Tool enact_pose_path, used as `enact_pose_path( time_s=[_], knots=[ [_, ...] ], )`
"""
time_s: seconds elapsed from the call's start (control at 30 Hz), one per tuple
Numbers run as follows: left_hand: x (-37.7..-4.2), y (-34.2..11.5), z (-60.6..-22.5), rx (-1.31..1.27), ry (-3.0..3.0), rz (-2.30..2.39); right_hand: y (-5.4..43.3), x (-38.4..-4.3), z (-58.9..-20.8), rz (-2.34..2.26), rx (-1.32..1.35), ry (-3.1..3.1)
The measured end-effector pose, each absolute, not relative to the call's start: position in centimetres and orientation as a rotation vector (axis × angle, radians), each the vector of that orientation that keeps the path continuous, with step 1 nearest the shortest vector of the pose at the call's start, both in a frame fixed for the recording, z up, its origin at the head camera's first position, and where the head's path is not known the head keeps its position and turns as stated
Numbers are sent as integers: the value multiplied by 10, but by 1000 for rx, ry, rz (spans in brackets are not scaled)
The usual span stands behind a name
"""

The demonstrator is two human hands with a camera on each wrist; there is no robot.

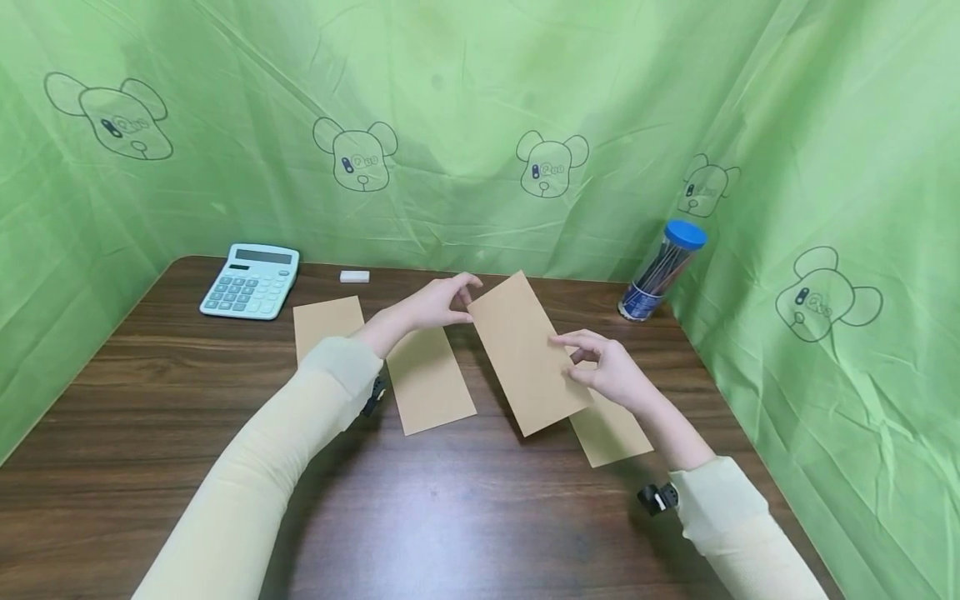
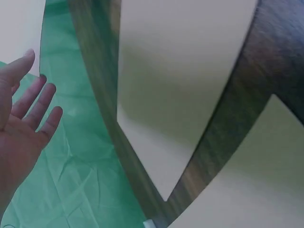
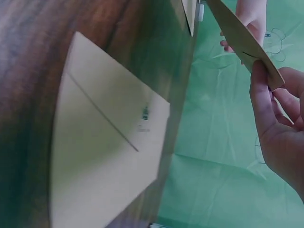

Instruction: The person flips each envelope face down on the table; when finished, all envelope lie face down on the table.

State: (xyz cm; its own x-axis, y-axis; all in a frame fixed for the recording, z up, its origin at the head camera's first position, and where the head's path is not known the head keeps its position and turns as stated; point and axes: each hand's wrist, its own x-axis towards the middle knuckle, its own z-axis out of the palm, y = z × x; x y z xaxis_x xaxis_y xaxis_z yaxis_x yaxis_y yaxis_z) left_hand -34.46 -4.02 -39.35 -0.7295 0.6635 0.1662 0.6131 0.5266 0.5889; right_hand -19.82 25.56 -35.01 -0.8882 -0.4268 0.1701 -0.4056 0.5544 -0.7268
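Note:
My right hand (image 1: 611,371) pinches the right edge of a brown paper envelope (image 1: 525,354), thumb on one face and fingers on the other. It is raised and tilted above the table. At its upper left corner is my left hand (image 1: 442,302), thumb tip overlapping the corner and the other fingers spread apart in the left wrist view. Below my right hand lies another envelope (image 1: 611,429), partly covered; the right wrist view shows a flap line and small printed mark on this envelope (image 3: 109,142). Two more, a middle envelope (image 1: 431,383) and a left envelope (image 1: 326,321), lie near my left forearm.
On the dark wooden table (image 1: 420,517), a light blue calculator (image 1: 251,282) sits at the back left, with a white eraser-like block (image 1: 355,277) beside it. A clear tube with a blue lid (image 1: 660,271) stands at the back right. Green curtains (image 1: 450,208) hang around the table.

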Motion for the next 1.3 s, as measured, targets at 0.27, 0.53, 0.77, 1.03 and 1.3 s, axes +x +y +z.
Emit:
enact_pose_path(
  time_s=[0.27,0.53,0.77,1.03,1.3],
  knots=[
    [-341,-36,-411,1195,2688,966,259,-202,-375,-1364,-653,2582],
    [-337,-32,-426,1244,2713,773,272,-221,-416,-1146,-725,2611],
    [-333,-30,-438,1224,2788,561,271,-225,-430,-1039,-821,2583],
    [-330,-29,-447,1207,2801,494,263,-224,-434,-783,-867,2681],
    [-327,-29,-447,1212,2818,439,261,-222,-432,-656,-869,2718]
  ],
)
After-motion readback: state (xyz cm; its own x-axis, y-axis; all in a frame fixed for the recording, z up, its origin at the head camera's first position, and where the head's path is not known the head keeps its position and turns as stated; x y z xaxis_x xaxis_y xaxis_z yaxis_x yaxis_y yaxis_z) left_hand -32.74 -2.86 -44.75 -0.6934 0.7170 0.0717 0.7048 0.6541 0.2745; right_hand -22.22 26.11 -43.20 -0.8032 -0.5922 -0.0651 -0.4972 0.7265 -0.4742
